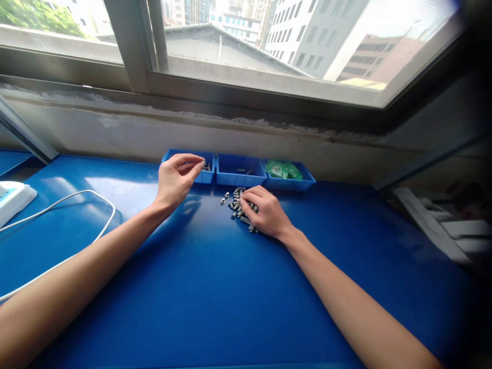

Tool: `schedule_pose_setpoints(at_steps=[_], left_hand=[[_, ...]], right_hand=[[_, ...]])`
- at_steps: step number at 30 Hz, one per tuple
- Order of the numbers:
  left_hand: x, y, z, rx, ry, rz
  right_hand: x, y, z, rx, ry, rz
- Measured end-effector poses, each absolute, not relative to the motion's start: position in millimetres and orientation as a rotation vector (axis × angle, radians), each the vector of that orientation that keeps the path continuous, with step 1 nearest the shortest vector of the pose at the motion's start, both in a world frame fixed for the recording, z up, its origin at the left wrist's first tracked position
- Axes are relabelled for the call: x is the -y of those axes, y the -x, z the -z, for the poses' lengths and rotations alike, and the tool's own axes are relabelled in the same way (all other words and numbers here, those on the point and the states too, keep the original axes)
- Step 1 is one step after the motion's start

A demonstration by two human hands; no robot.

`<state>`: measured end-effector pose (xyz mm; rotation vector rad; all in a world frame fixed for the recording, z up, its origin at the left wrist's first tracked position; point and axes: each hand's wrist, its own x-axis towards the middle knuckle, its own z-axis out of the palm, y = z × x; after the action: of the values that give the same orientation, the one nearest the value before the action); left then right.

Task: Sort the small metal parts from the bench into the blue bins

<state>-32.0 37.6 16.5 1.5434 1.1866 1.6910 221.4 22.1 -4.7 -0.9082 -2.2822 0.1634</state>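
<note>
My left hand (179, 177) is held over the left blue bin (203, 177), thumb and fingertips pinched together. Whatever small piece may be between them is too small to name. Several small metal parts (208, 167) lie in that bin. My right hand (265, 209) rests on a pile of small metal parts (235, 206) on the blue table (215, 297). Its fingers are curled and closed at the pile, and what they grip is hidden. Two loose metal pieces (223, 201) lie just left of the pile.
The middle blue bin (240, 179) holds a few dark metal pieces. A green plastic bag (283, 169) fills the right blue bin (307, 179). At the left, a white cable (103, 197) curves over the table from a white power strip (17, 200). A window (246, 87) stands behind.
</note>
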Motion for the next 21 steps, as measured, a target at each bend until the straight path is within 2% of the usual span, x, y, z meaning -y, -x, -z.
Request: schedule_pose_setpoints(at_steps=[7,15,21], left_hand=[[-33.4,29.8,-10.1,-1.151,-1.944,-1.630],[-25.2,18.9,1.8,-0.869,-2.797,-0.895],[-27.2,22.9,7.5,-0.860,-2.850,-0.825]], right_hand=[[-22.3,-221.1,5.0,2.284,0.912,-0.161],[-20.6,-219.4,3.2,2.278,0.905,-0.137],[-20.8,-220.4,3.7,2.290,0.917,-0.154]])
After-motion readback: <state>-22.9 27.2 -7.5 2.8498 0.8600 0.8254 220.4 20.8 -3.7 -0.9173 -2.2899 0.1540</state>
